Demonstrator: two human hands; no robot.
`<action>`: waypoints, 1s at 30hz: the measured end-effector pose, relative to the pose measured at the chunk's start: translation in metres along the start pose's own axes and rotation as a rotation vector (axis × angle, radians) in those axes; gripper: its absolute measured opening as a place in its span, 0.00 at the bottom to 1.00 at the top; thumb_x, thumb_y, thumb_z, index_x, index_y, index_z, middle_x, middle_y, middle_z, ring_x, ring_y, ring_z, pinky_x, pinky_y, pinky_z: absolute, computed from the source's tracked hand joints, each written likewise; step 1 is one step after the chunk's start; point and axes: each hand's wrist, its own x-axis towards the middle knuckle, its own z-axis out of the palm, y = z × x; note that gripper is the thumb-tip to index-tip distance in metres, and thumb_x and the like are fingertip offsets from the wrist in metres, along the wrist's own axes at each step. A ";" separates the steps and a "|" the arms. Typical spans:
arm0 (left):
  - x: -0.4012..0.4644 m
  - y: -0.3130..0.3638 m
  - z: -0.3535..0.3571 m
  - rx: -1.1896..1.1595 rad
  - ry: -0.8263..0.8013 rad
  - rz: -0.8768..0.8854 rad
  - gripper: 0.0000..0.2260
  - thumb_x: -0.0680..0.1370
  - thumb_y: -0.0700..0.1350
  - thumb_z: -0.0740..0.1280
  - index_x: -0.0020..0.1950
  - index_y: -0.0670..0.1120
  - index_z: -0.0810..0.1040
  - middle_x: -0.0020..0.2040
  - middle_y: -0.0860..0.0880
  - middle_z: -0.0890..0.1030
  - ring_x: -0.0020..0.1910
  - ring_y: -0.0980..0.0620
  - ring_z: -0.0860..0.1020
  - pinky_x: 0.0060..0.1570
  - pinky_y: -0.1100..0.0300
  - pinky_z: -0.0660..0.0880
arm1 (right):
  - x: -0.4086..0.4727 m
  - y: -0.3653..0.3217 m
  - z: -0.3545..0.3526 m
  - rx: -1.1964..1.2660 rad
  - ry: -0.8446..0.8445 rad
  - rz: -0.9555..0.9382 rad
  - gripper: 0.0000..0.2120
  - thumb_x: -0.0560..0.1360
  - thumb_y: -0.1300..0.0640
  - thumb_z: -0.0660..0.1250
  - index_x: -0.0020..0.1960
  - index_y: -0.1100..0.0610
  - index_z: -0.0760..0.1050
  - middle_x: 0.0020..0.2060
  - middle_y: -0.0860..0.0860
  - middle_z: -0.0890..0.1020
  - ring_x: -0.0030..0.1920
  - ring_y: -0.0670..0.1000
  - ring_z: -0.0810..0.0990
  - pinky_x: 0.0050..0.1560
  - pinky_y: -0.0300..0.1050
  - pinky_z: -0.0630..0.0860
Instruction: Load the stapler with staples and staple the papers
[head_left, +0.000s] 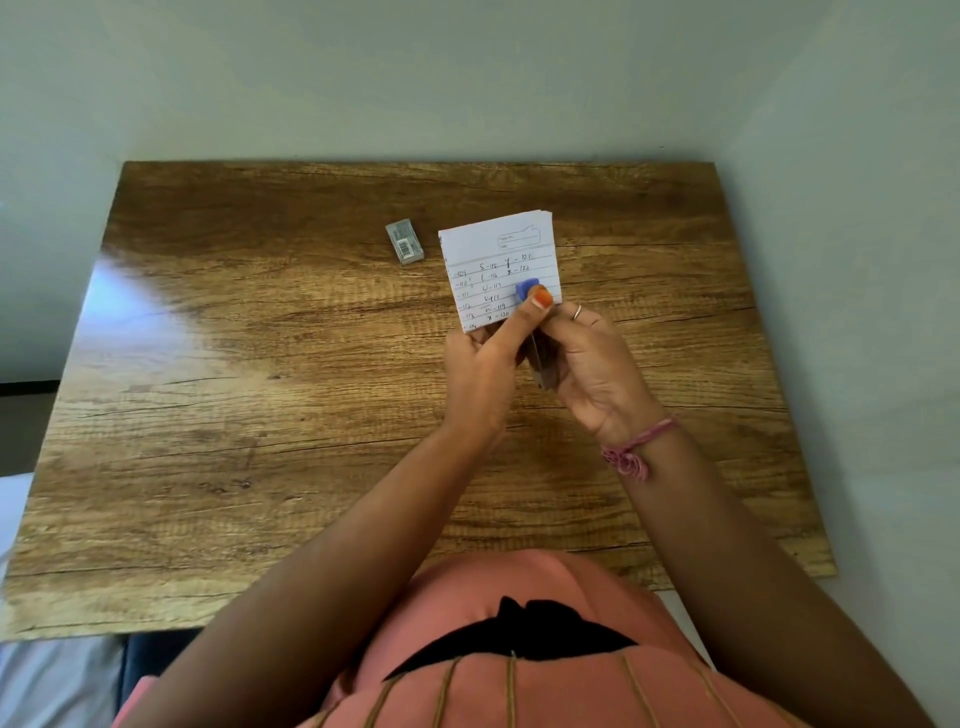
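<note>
A small stack of lined white papers (497, 260) with handwriting is held up above the wooden table (260, 364). My left hand (480, 366) grips the stack's lower edge, thumb pressed on the blue tip of the stapler (527, 289). My right hand (592, 364) wraps around the stapler's metal body from the right, below the papers. Most of the stapler is hidden between my hands. A small grey staple box (404, 243) lies on the table to the left of the papers.
The table's far edge meets a pale wall. A light patch of glare lies on the table's left part. My pink top fills the bottom of the view.
</note>
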 end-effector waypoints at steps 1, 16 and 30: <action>0.000 0.000 0.000 -0.002 -0.003 -0.009 0.10 0.75 0.38 0.69 0.53 0.50 0.80 0.49 0.48 0.85 0.52 0.50 0.82 0.54 0.53 0.78 | 0.001 0.001 -0.001 0.003 0.006 0.002 0.11 0.75 0.58 0.67 0.55 0.61 0.79 0.52 0.58 0.84 0.53 0.55 0.82 0.52 0.47 0.78; 0.011 0.006 -0.022 -0.119 -0.106 -0.086 0.06 0.77 0.36 0.65 0.53 0.39 0.78 0.42 0.46 0.83 0.38 0.54 0.80 0.38 0.59 0.79 | 0.000 -0.020 -0.017 0.157 -0.240 0.057 0.16 0.71 0.52 0.67 0.54 0.60 0.78 0.42 0.54 0.83 0.39 0.48 0.82 0.40 0.42 0.79; 0.003 0.007 -0.012 -0.197 0.041 -0.150 0.04 0.77 0.38 0.66 0.43 0.41 0.80 0.40 0.46 0.82 0.37 0.53 0.79 0.42 0.58 0.79 | 0.002 -0.015 -0.025 0.167 -0.297 0.070 0.20 0.72 0.52 0.66 0.59 0.64 0.75 0.48 0.58 0.83 0.44 0.50 0.82 0.41 0.44 0.79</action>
